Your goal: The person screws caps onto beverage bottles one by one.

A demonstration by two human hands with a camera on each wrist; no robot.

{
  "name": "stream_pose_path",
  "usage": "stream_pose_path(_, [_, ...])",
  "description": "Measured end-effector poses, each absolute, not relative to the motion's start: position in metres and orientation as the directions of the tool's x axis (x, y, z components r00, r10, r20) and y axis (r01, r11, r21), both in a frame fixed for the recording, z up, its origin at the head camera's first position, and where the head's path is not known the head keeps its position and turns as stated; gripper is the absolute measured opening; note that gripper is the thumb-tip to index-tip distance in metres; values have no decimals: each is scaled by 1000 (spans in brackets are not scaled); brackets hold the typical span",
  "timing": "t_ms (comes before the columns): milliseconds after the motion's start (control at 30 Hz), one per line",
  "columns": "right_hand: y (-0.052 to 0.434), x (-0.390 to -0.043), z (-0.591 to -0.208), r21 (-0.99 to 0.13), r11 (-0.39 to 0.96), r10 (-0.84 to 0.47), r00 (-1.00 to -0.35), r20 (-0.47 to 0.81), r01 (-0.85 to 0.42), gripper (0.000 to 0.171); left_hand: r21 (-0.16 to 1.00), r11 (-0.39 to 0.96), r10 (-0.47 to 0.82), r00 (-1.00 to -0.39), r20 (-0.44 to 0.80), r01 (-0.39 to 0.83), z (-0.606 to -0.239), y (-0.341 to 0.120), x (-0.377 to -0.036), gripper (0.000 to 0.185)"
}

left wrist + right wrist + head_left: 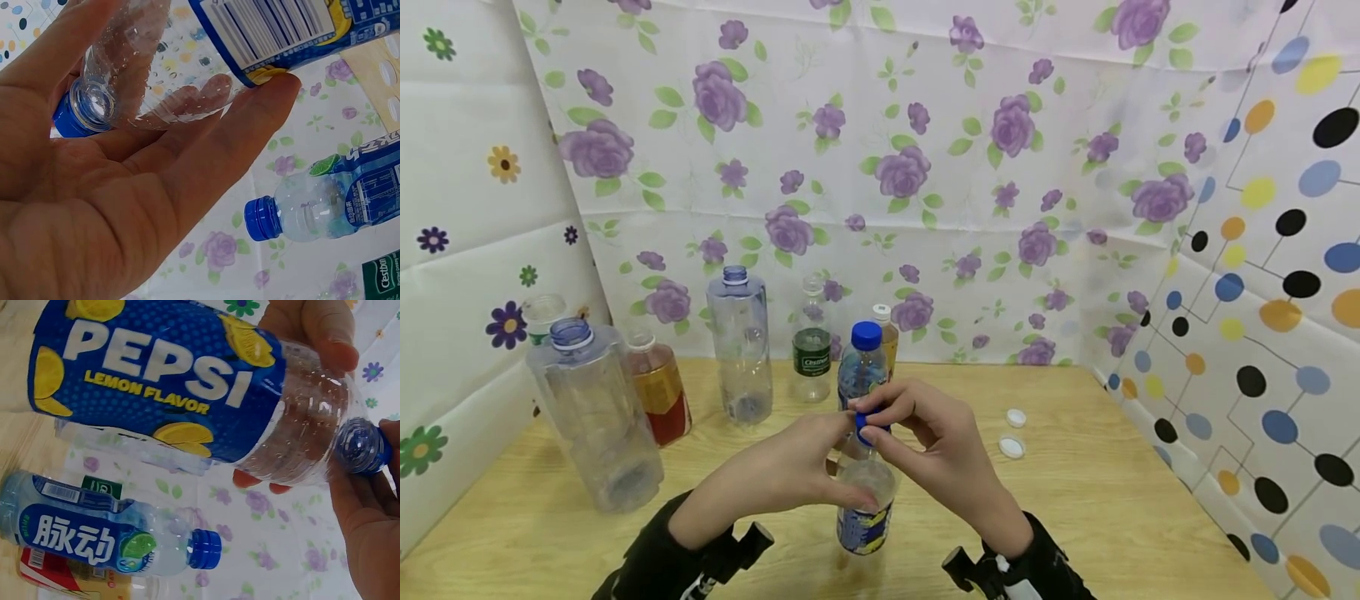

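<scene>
Nearest the camera, two dark sleeves at the bottom edge, wrist mounts poking out beneath. Just above, a Pepsi bottle (866,500) with a blue-and-yellow lemon label, empty and clear, base on the wooden table (1112,508) near the front edge, upright or nearly so. Left hand (775,475) wrapped round the clear shoulder of that bottle, fingers curled and pressed close together on the plastic, thumb on the opposite side as seen in the right wrist view. Right hand (940,454) up at the neck, thumb and fingertips pinching the blue cap (867,427); cap sitting on the bottle's mouth, whether tight or loose impossible to tell. Droplets clinging inside the clear upper part.

Right behind the hands, a small capped bottle (862,367) with a blue lid and blue label, standing. Just behind it, an amber bottle (887,333) with a white cap, mostly hidden. To the right of the hands, two white caps (1013,433) lying loose on the wood, close together.

Further back on the left, a big clear bottle (597,417) with a blue neck ring, open-topped; beside it a bottle with reddish drink (658,392); then another tall clear bottle (741,346); then a green-labelled bottle (812,342). Behind everything, a floral cloth (925,167) with purple roses, a dotted sheet on the right.
</scene>
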State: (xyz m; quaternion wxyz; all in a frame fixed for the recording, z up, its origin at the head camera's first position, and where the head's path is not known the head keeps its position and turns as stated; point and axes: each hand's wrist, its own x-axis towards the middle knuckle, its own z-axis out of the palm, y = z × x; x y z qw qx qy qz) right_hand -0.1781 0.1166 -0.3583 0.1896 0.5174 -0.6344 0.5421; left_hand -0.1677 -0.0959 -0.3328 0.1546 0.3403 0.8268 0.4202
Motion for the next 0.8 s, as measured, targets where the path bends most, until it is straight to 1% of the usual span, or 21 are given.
stream_pose_path(133, [117,-184,-362,-471,-177,-431,-362,827,-864,4,808,417,689,-724,18,417,-332,-95,-168,81])
stream_pose_path(267, [117,-190,-367,-457,-266,-417,-326,848,-849,6,809,420,689,-725,10,411,-331,-95,-167,82])
stream_pose_path(500, [115,-197,-369,-497,-347,-414,-345,842,-795,8,813,411,689,-724,20,414,-331,-97,-169,85])
stream_pose_path(567, [117,-198,-368,-509,-347,-433,-346,832,-788,6,818,401,692,-721,23,412,-331,-97,-169,84])
stream_pose_path(667, [121,-198,-365,-506,-302,-478,-331,813,-808,3,821,395,700,-714,20,411,-332,-97,-169,85])
stream_pose_path(800, [133,-197,-357,-435,-229,-511,-273,815,-871,13,814,393,712,-701,26,429,-332,-95,-171,83])
